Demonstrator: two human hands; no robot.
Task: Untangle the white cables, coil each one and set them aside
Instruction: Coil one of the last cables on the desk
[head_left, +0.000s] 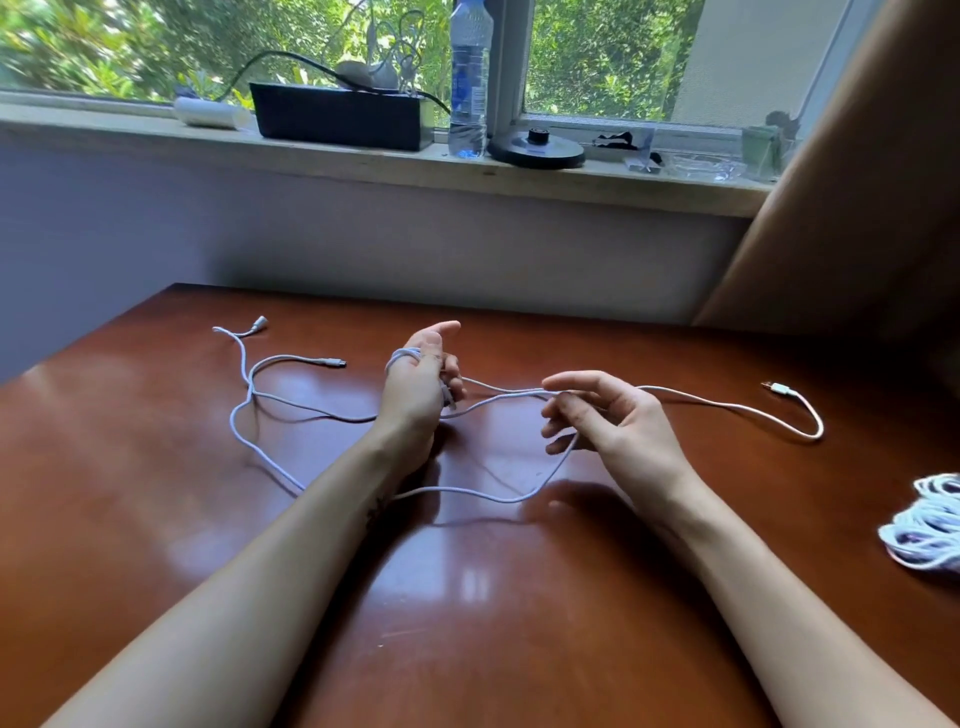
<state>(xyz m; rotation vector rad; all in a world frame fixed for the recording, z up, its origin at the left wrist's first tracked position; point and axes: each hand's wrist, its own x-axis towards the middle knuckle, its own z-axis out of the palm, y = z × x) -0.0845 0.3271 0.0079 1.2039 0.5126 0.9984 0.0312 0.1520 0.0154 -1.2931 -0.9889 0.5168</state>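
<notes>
White cables (244, 410) lie in loose crossing loops on the brown table (467, 597). My left hand (418, 382) is raised at the middle of the table, a few turns of white cable wrapped around its fingers and a strand held against the palm. My right hand (608, 415) pinches the same cable between thumb and fingers, just to the right. From there the cable runs right to a USB plug (777, 388). Two other plug ends (260, 323) (332, 362) rest at the far left. A coiled white cable (927, 525) sits at the right edge.
The windowsill behind the table holds a black box (340, 117) with cords, a clear water bottle (469, 78), a round black base (537, 148) and small clutter. A brown curtain (857, 182) hangs at the right.
</notes>
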